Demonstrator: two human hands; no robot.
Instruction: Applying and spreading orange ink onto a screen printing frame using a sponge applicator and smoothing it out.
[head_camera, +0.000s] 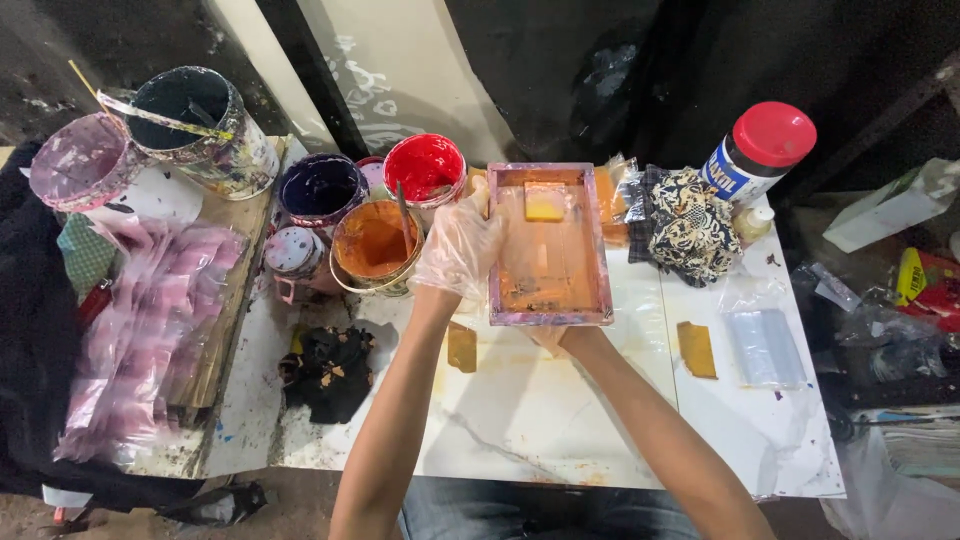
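While both hands grip the orange-stained frame (549, 245), the orange ink tub (374, 245) sits beside.

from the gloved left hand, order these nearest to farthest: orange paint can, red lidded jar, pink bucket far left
1. orange paint can, just left of the left hand
2. red lidded jar, back right, beyond the screen frame
3. pink bucket, far left corner of the table

A white, paint-stained marble-patterned tabletop (530, 420) stands before a dark, grimy wall (640, 70) crossed by a pale slanted beam (400, 70), over a dim brownish floor (290, 505).
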